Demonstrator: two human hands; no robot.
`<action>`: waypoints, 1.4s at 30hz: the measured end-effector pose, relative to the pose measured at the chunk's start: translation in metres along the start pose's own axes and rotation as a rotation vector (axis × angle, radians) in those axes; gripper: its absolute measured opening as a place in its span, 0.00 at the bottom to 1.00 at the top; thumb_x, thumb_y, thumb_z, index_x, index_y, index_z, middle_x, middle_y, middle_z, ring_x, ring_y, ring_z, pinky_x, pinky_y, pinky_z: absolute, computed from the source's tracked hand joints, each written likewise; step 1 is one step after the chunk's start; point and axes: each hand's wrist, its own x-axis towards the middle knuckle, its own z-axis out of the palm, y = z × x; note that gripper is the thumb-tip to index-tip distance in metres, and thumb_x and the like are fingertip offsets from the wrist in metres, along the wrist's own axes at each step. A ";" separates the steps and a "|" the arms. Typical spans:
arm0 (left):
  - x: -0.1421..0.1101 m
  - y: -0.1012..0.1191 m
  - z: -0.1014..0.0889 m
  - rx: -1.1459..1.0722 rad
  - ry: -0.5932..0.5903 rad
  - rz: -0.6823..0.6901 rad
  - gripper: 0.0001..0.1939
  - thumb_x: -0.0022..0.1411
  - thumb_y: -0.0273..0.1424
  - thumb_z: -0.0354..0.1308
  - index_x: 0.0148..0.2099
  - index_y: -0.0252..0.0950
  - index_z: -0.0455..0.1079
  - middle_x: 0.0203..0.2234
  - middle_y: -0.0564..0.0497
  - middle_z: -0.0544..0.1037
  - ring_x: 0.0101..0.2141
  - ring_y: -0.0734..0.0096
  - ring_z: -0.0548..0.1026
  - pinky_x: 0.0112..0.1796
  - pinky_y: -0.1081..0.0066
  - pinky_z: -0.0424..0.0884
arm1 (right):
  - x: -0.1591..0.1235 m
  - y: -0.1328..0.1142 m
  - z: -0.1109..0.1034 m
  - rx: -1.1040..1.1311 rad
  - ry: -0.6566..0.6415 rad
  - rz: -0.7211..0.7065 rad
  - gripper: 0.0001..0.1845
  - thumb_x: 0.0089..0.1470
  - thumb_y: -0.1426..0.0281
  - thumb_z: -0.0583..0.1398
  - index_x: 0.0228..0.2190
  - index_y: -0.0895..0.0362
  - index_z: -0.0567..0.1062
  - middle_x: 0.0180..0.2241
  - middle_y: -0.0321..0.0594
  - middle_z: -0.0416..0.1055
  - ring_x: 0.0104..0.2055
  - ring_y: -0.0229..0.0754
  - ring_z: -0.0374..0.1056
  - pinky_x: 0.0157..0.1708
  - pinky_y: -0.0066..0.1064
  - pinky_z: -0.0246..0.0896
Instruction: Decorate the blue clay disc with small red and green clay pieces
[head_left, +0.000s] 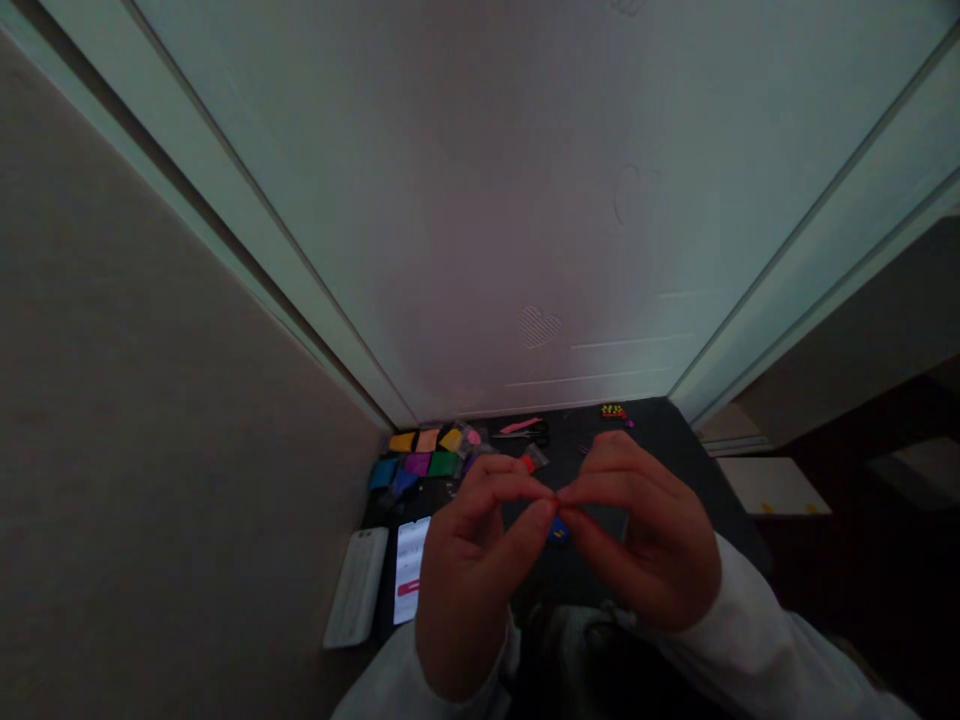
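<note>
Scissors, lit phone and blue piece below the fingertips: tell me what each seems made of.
Scissors: probably metal blades, greyish with slight sheen; smooth dark handles, perhaps plastic.
Lit phone: likely a glossy glass front, judging by its flat, glowing screen.
Blue piece: yellow-marked, possibly plastic; finish too dim to tell.

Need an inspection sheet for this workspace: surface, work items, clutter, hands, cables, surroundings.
Surface: dark tabletop, partly hidden.
Job's things: small blue piece with yellow marks, seen just below the pinched fingertips; anything between them is too small to identify.
Clutter: coloured packets, scissors, lit phone, white slab.
Hands: left hand and right hand nearly meet at the fingertips.
Cables: nothing seen.
Surroundings: pale panel beyond; brownish wall left.
</note>
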 end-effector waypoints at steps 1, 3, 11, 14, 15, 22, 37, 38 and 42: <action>0.000 0.000 0.000 0.000 -0.005 -0.001 0.04 0.50 0.25 0.57 0.29 0.39 0.70 0.31 0.53 0.66 0.38 0.71 0.65 0.40 0.70 0.59 | 0.000 0.000 0.000 0.000 0.001 -0.001 0.14 0.39 0.81 0.59 0.32 0.59 0.71 0.27 0.40 0.66 0.32 0.38 0.62 0.33 0.35 0.59; 0.000 -0.001 -0.001 0.004 -0.016 -0.002 0.04 0.50 0.25 0.56 0.29 0.39 0.70 0.31 0.53 0.66 0.38 0.71 0.65 0.40 0.70 0.59 | 0.000 0.000 0.000 0.000 0.000 0.000 0.13 0.39 0.81 0.59 0.32 0.59 0.71 0.27 0.40 0.66 0.31 0.38 0.62 0.33 0.35 0.58; 0.000 -0.001 -0.001 0.056 0.007 0.068 0.04 0.51 0.26 0.56 0.30 0.39 0.70 0.31 0.53 0.66 0.37 0.73 0.66 0.39 0.72 0.61 | 0.002 -0.001 0.001 0.093 0.026 0.052 0.13 0.40 0.83 0.59 0.31 0.59 0.70 0.28 0.38 0.65 0.32 0.37 0.61 0.32 0.33 0.58; -0.003 0.002 0.000 0.146 0.074 0.193 0.05 0.52 0.25 0.55 0.32 0.39 0.70 0.31 0.53 0.66 0.36 0.74 0.65 0.38 0.73 0.62 | 0.001 -0.002 0.003 0.166 0.063 0.111 0.13 0.41 0.83 0.58 0.31 0.58 0.70 0.28 0.36 0.65 0.33 0.36 0.61 0.34 0.32 0.57; -0.005 0.003 0.001 0.188 0.092 0.246 0.07 0.52 0.24 0.55 0.32 0.39 0.71 0.32 0.53 0.66 0.36 0.74 0.65 0.38 0.73 0.62 | 0.001 -0.002 0.003 0.186 0.074 0.130 0.12 0.42 0.82 0.58 0.31 0.57 0.70 0.28 0.36 0.65 0.33 0.36 0.61 0.34 0.32 0.56; -0.011 0.002 0.003 0.269 0.117 0.385 0.12 0.52 0.23 0.53 0.37 0.41 0.72 0.33 0.51 0.64 0.36 0.72 0.64 0.39 0.71 0.61 | 0.000 -0.003 0.003 0.239 0.106 0.178 0.11 0.43 0.81 0.57 0.30 0.56 0.70 0.28 0.35 0.65 0.33 0.36 0.61 0.35 0.32 0.56; -0.012 0.000 0.007 0.229 0.100 0.363 0.12 0.53 0.23 0.52 0.39 0.41 0.71 0.34 0.51 0.64 0.37 0.72 0.63 0.41 0.70 0.60 | -0.004 -0.004 0.007 0.273 0.148 0.206 0.11 0.43 0.82 0.57 0.30 0.56 0.70 0.28 0.35 0.64 0.33 0.37 0.61 0.33 0.32 0.56; -0.012 0.000 0.007 0.230 0.098 0.361 0.12 0.53 0.23 0.52 0.39 0.41 0.71 0.34 0.51 0.64 0.37 0.72 0.63 0.41 0.70 0.60 | -0.004 -0.004 0.007 0.276 0.149 0.207 0.11 0.43 0.81 0.57 0.30 0.56 0.70 0.28 0.35 0.64 0.33 0.37 0.61 0.33 0.32 0.56; -0.013 0.001 0.007 0.251 0.092 0.353 0.12 0.53 0.23 0.52 0.39 0.41 0.71 0.34 0.51 0.64 0.37 0.72 0.63 0.41 0.70 0.61 | -0.004 -0.003 0.008 0.283 0.157 0.215 0.11 0.43 0.81 0.57 0.30 0.55 0.70 0.27 0.36 0.64 0.32 0.37 0.61 0.33 0.33 0.57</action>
